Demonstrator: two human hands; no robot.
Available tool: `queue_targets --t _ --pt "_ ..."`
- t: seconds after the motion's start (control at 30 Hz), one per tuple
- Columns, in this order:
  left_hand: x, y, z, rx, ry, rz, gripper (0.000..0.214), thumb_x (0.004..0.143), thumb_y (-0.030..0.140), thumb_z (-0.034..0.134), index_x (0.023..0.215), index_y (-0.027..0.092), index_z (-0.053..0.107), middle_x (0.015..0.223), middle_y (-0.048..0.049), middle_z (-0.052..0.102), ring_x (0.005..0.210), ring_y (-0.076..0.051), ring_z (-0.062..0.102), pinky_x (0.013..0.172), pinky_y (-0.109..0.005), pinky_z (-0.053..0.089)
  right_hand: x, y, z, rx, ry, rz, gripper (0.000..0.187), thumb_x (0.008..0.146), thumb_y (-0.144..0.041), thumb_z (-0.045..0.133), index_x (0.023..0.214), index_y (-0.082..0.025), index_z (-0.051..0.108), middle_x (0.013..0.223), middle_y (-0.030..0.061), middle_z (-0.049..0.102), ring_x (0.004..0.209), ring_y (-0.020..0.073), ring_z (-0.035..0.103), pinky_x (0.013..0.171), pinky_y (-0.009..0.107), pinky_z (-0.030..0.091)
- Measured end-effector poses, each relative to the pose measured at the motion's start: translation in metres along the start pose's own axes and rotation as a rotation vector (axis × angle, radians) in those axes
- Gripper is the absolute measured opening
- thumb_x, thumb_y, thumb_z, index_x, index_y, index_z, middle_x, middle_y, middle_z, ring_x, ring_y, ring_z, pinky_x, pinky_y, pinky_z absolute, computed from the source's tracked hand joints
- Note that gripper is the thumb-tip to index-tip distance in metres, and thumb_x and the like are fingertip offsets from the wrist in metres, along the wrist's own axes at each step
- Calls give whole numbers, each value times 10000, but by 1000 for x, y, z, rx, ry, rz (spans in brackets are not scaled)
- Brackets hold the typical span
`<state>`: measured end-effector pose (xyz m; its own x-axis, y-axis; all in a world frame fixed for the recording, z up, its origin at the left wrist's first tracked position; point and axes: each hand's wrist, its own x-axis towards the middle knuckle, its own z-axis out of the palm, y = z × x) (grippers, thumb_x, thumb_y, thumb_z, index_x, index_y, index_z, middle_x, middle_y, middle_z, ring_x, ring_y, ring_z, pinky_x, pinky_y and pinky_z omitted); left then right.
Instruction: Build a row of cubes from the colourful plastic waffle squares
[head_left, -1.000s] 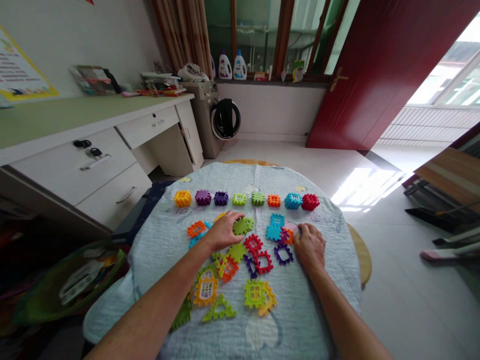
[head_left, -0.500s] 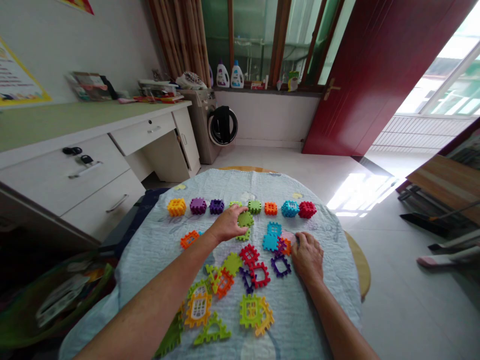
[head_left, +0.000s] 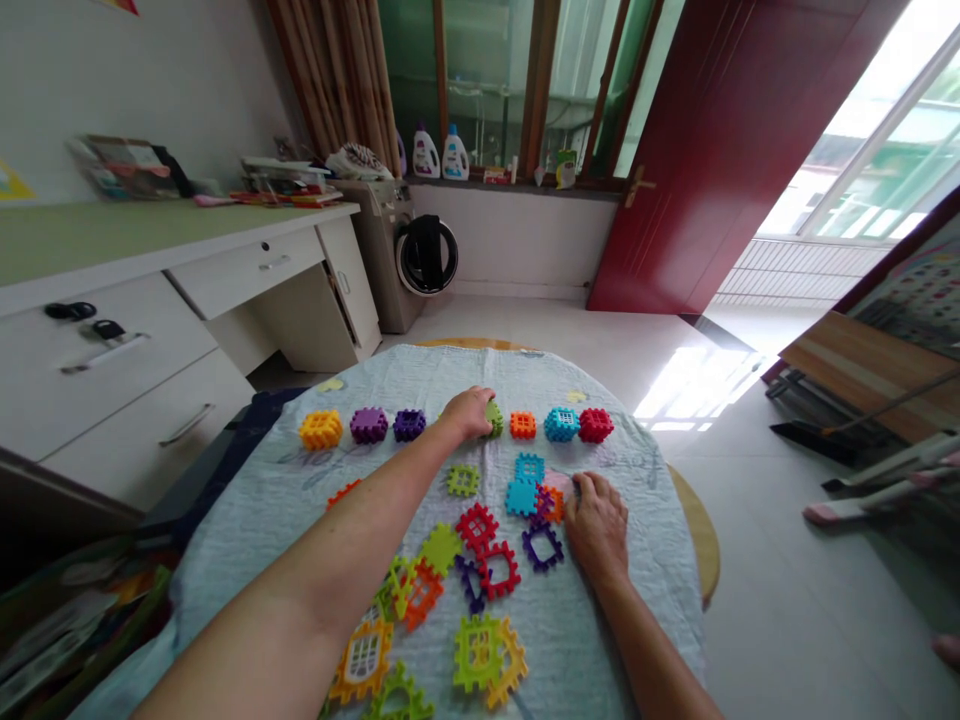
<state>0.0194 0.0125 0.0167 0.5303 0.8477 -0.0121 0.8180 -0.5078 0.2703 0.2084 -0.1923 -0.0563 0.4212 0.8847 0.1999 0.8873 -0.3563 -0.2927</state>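
A row of small plastic cubes lies across the far side of the cloth-covered round table (head_left: 645,560): orange cube (head_left: 321,429), two purple cubes (head_left: 369,425), a small orange cube (head_left: 523,425), a blue cube (head_left: 562,424) and a red cube (head_left: 595,425). My left hand (head_left: 466,412) reaches into the middle of this row, fingers closed round a green piece (head_left: 494,417). My right hand (head_left: 596,524) rests on the cloth, fingers curled, touching a pink piece (head_left: 559,482) beside flat orange, purple and blue tiles. A flat green tile (head_left: 463,480) lies between the hands.
Several loose flat tiles, red (head_left: 478,526), green (head_left: 475,652) and orange (head_left: 363,654), are scattered on the near half of the table. A white desk with drawers (head_left: 150,330) stands left, a washing machine (head_left: 409,255) behind, a red door (head_left: 720,150) to the right.
My left hand has moved away from the loose tiles to the far row, carrying a green piece with it. One flat green tile stays behind on the cloth. My right hand has barely moved.
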Motion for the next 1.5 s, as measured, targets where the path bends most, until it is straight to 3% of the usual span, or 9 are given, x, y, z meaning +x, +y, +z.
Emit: queue_targets --t 0.3,0.47,0.93,1.13,1.33,1.5 --pt "5 -6 0 -18 -64 74 710 607 184 712 1297 219 550 1286 -68 630 1144 -231 609 985 -288 453 0 -1 -1 12 4 -2 343 895 -235 449 1188 -216 628 1288 87 602 1200 249 510 1005 369 343" --pt "8 -6 2 -13 -93 81 688 593 161 707 1265 222 574 1262 -75 643 1112 -238 625 958 -306 476 0 0 0 17 4 2 341 889 -229 451 1177 -216 633 1287 87 603 1203 246 509 1013 367 336" --pt "15 -5 4 16 -97 94 685 615 177 718 1284 167 568 1253 -106 638 1101 -247 633 944 -278 476 -1 -2 -2 13 -6 12 340 894 -232 455 1186 -215 628 1306 86 598 1221 244 496 1018 358 324" --pt "12 -5 9 -6 -87 100 747 583 196 774 1297 142 562 1268 -134 628 1137 -278 620 981 -322 481 0 0 0 20 -7 17 354 888 -232 462 1203 -212 623 1305 79 597 1215 242 495 1021 357 318" --pt "-24 -17 -4 -60 75 133 686 666 283 756 1303 145 544 1336 -146 566 1252 -281 532 1098 -382 402 0 -1 -2 15 -3 12 350 888 -228 461 1195 -209 626 1297 80 599 1204 249 497 1014 363 315" --pt "-98 -53 -6 -91 244 158 543 747 351 677 1248 163 587 1328 -149 571 1258 -295 522 1109 -457 393 0 -2 -3 4 -4 2 345 889 -229 463 1192 -203 625 1295 84 597 1184 254 503 998 366 325"
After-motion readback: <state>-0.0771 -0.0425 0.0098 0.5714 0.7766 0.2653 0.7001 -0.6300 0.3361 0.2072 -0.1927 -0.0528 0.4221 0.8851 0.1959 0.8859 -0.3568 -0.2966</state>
